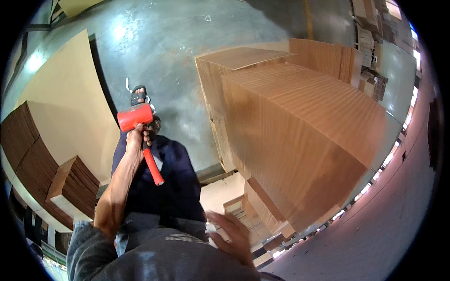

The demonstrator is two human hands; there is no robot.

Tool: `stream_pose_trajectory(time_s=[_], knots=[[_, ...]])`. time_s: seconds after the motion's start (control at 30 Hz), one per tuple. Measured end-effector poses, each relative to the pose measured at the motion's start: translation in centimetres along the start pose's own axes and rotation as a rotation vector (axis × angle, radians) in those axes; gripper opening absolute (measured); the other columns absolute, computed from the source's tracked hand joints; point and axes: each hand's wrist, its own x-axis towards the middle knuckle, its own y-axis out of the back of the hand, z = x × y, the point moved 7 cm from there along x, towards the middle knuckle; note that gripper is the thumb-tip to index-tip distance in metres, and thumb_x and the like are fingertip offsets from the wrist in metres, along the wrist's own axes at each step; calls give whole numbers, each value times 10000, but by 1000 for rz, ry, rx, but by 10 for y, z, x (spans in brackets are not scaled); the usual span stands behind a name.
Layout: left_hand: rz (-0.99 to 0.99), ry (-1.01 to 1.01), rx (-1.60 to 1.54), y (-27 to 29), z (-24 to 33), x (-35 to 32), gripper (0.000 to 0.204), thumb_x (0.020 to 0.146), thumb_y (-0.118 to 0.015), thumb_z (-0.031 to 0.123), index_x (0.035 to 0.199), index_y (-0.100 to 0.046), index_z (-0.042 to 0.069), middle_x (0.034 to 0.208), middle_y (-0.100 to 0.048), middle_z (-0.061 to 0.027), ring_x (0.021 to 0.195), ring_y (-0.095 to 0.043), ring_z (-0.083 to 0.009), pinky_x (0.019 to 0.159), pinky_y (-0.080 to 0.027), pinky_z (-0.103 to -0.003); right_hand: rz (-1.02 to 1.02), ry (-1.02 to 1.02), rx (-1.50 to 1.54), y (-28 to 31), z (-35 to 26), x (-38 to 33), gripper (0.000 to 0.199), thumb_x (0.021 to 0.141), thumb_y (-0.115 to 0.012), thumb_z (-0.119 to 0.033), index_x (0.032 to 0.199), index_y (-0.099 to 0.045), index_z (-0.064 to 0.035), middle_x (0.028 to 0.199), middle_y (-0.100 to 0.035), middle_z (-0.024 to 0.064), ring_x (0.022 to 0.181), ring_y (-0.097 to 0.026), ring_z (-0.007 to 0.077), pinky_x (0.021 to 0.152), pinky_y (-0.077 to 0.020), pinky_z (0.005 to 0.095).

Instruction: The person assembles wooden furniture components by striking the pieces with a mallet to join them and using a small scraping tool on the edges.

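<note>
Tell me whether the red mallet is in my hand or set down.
In hand: your left hand grips the red mallet near its head, handle jutting toward your body.

1 red mallet (136, 117), 2 dark sandals (136, 99), 2 feet (139, 91), 1 yellow floor line (308, 19).

The left hand (135, 141) grips a red cylinder-headed mallet (134, 118); right of the mallet stands a boxy brown wood-grain block (290, 150).

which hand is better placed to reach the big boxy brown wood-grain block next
Right, probably: the right hand, though blurred, looks empty and is on the same side as the big boxy brown wood-grain block. The left hand grips a red mallet with cylindrical head.
</note>
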Motion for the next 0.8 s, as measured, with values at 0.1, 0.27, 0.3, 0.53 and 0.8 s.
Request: stream_pose_trajectory(time_s=[0.1,0.27,0.3,0.53,0.8], knots=[[18,67,-113,-2,-10,-28,235,1016,-479,264,893,-527,69,617,-453,30,440,-407,-74,398,-376,-243,252,364,-120,117,-30,-73,410,834,-654,-270,1160,-650,-21,972,-677,161,866,-656,230,784,-539,373],[-150,73,-97,-61,-13,-82,231,1016,-492,272,985,-544,48,637,-448,37,473,-395,-64,424,-377,-237,1149,495,-216,240,-44,-112,568,968,-491,-454,1341,-503,-26,1073,-582,131,1027,-566,243,982,-446,389],[-179,40,-110,-77,-13,-92,227,1015,-495,266,990,-543,45,640,-450,35,480,-398,-66,430,-379,-238,998,535,-265,257,-41,-107,589,972,-476,-461,1370,-487,-28,1200,-597,159,1171,-557,278,1054,-412,415],[-260,-5,-311,-154,-37,-123,198,1024,-484,224,1039,-533,32,654,-455,26,482,-422,-77,435,-392,-253,870,786,-765,288,-72,18,699,976,-365,-585,1322,-529,0,1311,-581,165,1284,-507,309,1133,-348,463],[-218,-43,-315,-205,-58,-120,190,1014,-501,250,1096,-509,78,662,-425,32,502,-414,-84,454,-386,-255,668,627,-842,291,-60,54,811,926,-365,-678,1333,-508,9,1291,-581,218,1281,-491,371,1115,-338,507]])
